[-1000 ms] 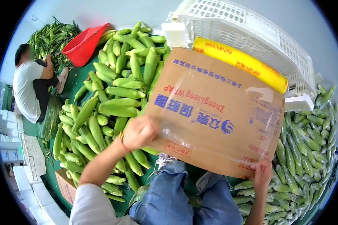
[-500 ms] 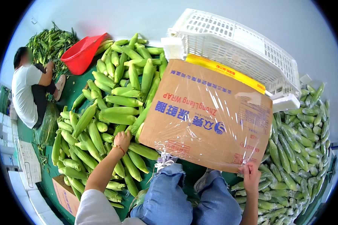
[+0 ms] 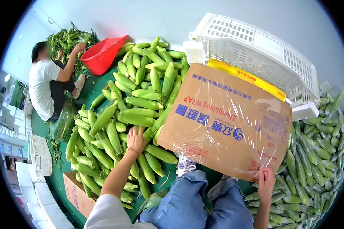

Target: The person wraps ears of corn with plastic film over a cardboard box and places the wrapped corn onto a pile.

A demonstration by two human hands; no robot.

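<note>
Left hand (image 3: 136, 140) at corn (image 3: 139, 119), right hand (image 3: 265, 179) at film (image 3: 217, 163)

The left hand lay on the piled corn; whether its grip had closed on an ear could not be told. The right hand's grip pinched the film's edge at the near right corner of the cardboard (image 3: 233, 93), over which the film was spread.

A person (image 3: 44, 89) in a white T-shirt and dark trousers sat near the left edge of the green floor (image 3: 57, 147), facing a heap of leafy greenery (image 3: 67, 45) at its far left corner. Beside the heap, a red basin (image 3: 103, 57) stood tilted near the far edge, before a pale wall (image 3: 153, 17). White boxes (image 3: 46, 202) lined the near left edge, beside a small printed carton (image 3: 77, 194).
</note>
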